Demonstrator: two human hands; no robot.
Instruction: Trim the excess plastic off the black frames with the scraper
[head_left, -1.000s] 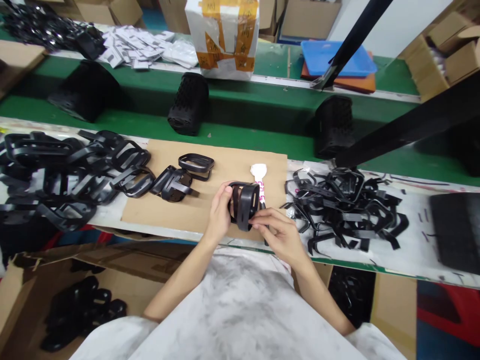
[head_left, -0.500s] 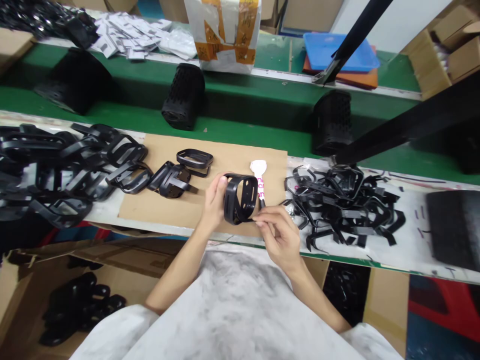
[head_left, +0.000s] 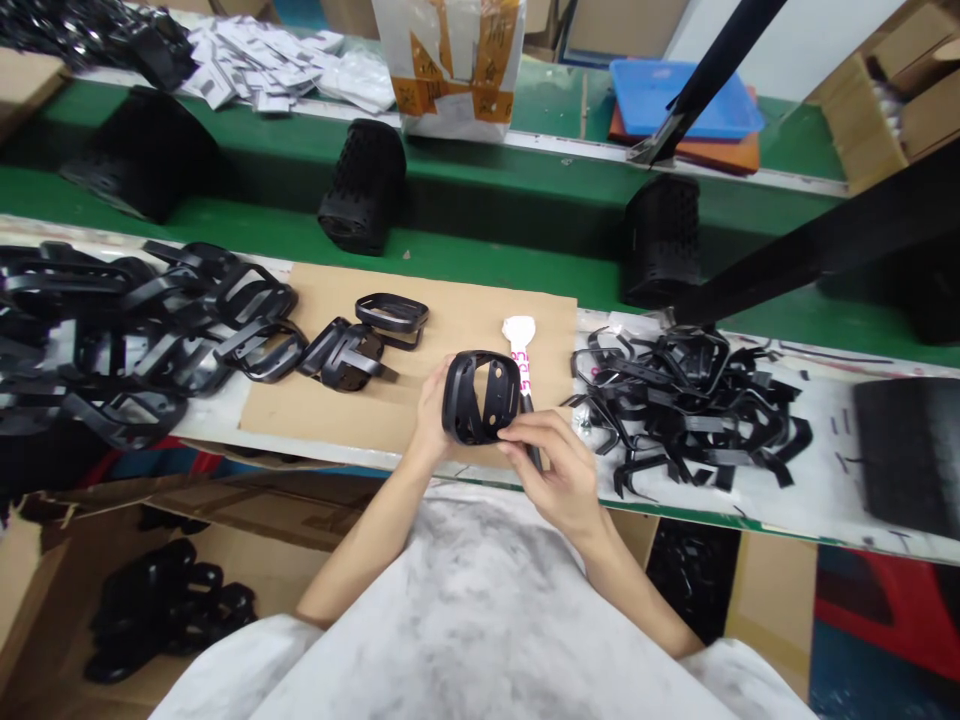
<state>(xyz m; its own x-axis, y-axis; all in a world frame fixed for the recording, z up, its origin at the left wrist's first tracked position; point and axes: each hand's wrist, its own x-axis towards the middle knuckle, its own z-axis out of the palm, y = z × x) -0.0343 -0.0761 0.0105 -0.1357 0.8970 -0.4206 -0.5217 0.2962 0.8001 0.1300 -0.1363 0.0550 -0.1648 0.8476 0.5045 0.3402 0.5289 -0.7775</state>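
A black plastic frame (head_left: 450, 405) is held up above the cardboard sheet (head_left: 465, 310), with its opening turned toward me. My left hand (head_left: 433, 408) is closed around its left side; most of those fingers are hidden behind it. My right hand (head_left: 551, 455) pinches the frame's lower right corner between thumb and fingertips. Whether a thin strip is also in that pinch, I cannot tell. Just behind the right hand lies a tool with a white wrapped head (head_left: 519, 328), pink lettering and a dark handle. Left of my hands, a few similar black frames (head_left: 391, 312) rest on the cardboard.
Many black frames (head_left: 142, 340) are heaped at the left. Thin bent black strips (head_left: 690, 420) form a pile at the right, beside a dark block (head_left: 907, 455). A slanted black post (head_left: 817, 245) crosses the right side. An open carton (head_left: 285, 580) with black parts stands below the bench.
The black frame has turned in my hands, so its opening faces me more fully. My right fingers stay at its lower right corner. The camera view has shifted slightly.
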